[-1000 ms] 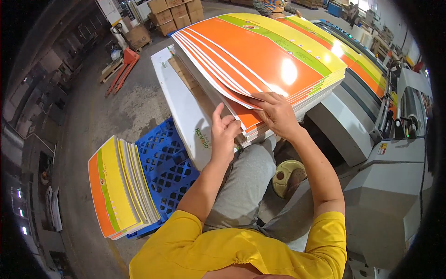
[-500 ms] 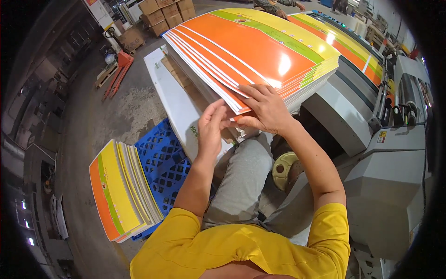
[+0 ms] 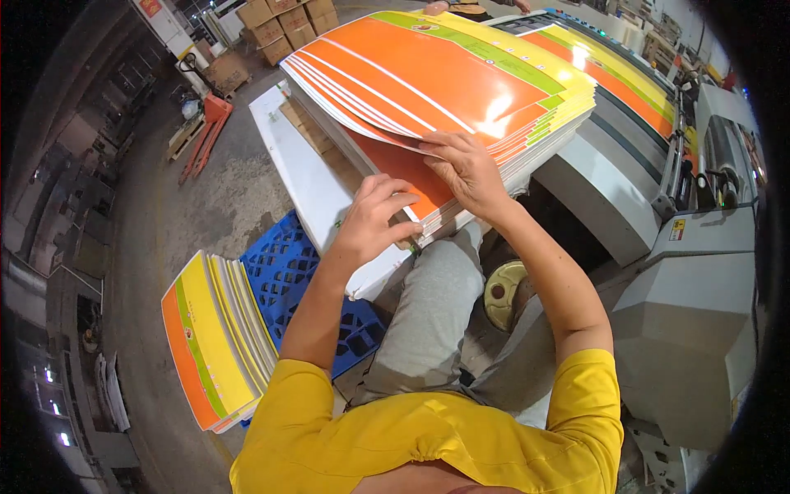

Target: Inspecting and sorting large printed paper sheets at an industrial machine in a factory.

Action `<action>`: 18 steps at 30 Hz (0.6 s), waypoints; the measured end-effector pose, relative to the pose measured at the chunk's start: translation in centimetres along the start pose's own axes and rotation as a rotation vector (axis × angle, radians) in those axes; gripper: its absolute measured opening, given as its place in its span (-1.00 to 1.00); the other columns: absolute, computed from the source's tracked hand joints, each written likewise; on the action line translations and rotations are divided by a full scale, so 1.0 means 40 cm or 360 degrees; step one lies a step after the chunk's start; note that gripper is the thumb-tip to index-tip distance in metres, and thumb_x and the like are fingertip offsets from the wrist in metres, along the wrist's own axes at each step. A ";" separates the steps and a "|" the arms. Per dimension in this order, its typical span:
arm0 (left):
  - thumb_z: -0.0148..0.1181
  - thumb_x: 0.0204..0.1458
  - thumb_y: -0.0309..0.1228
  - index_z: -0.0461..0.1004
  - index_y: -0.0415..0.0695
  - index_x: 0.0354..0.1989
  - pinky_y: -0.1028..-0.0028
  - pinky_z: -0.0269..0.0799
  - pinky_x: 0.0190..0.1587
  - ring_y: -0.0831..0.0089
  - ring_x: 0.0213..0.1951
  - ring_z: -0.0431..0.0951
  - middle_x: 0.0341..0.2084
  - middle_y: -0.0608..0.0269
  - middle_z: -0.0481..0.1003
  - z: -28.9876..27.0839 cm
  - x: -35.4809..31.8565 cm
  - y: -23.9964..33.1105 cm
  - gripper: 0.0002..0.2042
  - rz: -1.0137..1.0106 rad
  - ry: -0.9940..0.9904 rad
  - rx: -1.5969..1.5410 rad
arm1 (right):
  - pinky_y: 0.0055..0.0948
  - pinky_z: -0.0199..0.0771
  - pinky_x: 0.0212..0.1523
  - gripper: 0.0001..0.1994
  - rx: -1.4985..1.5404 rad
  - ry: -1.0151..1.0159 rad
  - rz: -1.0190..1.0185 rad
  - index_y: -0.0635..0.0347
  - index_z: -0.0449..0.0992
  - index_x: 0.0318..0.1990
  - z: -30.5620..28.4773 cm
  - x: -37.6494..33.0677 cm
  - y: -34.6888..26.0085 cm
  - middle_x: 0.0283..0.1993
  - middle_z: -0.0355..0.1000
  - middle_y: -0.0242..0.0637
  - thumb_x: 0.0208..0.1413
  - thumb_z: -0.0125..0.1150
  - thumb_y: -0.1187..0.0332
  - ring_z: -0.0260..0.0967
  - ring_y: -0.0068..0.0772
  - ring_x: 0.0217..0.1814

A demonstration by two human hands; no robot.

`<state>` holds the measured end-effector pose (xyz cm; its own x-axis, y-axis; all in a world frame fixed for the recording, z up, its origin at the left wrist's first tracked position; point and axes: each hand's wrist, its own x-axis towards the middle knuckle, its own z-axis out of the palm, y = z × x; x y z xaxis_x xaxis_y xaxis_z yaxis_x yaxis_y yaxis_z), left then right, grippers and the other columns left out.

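Observation:
A thick stack of glossy printed sheets [image 3: 428,74], orange with white stripes and green and yellow bands, lies on a machine table in front of me. My right hand [image 3: 471,169] lifts the near edge of the upper sheets, fingers slipped under them, thumb on top. My left hand [image 3: 374,218] rests with curled fingers on the lower sheets' near corner, right beside the right hand. Both forearms come up from my yellow shirt.
A second pile of the same sheets [image 3: 216,342] sits on a blue plastic pallet [image 3: 288,272] at my lower left. A white board [image 3: 309,185] leans beside the stack. A grey machine [image 3: 683,321] fills the right. Cardboard boxes [image 3: 280,20] and an orange pallet jack [image 3: 210,123] stand far back.
My right hand has slid along the stack's near edge and raised the upper sheets higher. My left hand has come up to the lower sheets' corner.

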<state>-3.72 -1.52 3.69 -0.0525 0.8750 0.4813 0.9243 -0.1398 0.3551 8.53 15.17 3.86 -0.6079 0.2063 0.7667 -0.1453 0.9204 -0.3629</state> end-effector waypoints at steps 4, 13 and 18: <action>0.34 -0.30 -0.31 0.52 -0.17 -0.27 0.31 0.25 0.03 0.19 -0.02 0.28 -0.19 0.18 0.41 -0.024 0.021 -0.003 -0.64 0.0077 -0.0077 0.0042 | -0.32 0.27 -0.04 -0.81 -0.0018 0.0000 -0.0017 0.25 0.50 -0.24 -0.007 0.002 0.003 -0.07 0.40 -0.24 0.02 0.10 0.36 0.30 -0.17 -0.04; 0.34 -0.29 -0.39 0.53 -0.19 -0.44 0.42 0.31 -0.18 0.33 -0.25 0.36 -0.44 0.26 0.45 -0.027 0.045 -0.011 -0.78 0.0085 0.0092 -0.0270 | -0.45 0.33 -0.20 -0.76 0.0741 0.0098 0.0786 0.26 0.50 -0.23 -0.009 0.013 0.009 -0.22 0.45 -0.28 0.11 0.05 0.27 0.36 -0.42 -0.22; 0.29 -0.22 -0.41 0.52 -0.20 -0.48 0.42 0.29 -0.28 0.35 -0.34 0.35 -0.50 0.25 0.44 -0.006 0.055 -0.006 -0.85 0.0104 0.0349 -0.0234 | -0.48 0.35 -0.15 -0.73 0.1499 0.0604 0.0918 0.29 0.49 -0.20 -0.021 0.054 -0.027 -0.21 0.47 -0.33 0.13 0.02 0.26 0.39 -0.49 -0.21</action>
<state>-4.16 0.34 4.85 -0.0899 0.7428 0.6635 0.8643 -0.2728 0.4225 8.01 14.89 6.35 -0.5236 0.7461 0.4113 -0.5423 0.0805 -0.8363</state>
